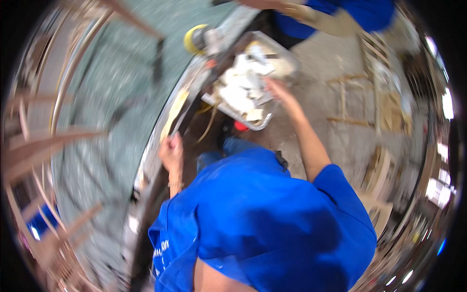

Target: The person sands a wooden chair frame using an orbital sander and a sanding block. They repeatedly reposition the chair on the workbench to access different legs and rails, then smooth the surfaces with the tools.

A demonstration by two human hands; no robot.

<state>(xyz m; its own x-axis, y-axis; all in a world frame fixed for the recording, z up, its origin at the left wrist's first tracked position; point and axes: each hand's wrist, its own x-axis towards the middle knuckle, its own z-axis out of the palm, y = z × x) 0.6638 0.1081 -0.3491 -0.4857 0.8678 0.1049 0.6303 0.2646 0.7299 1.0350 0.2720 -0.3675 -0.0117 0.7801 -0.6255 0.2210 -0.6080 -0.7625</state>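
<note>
The picture is blurred by motion. My left hand (171, 152) is at the edge of the green-topped workbench (116, 97), closed on the lower end of a pale yellowish strip (173, 113) that runs up along the bench edge. My right hand (278, 91) is stretched forward into a clear plastic bin (287, 57) full of white crumpled pieces (241, 87). Its fingertips lie among them, and the blur hides whether they grip anything. My blue shirt (262, 219) fills the lower middle.
A yellow-padded power tool (196, 39) lies on the bench's far end. Another person in blue (340, 14) stands beyond the bin. Wooden chair frames (44, 155) stand at left, more wooden frames (362, 97) on the concrete floor at right.
</note>
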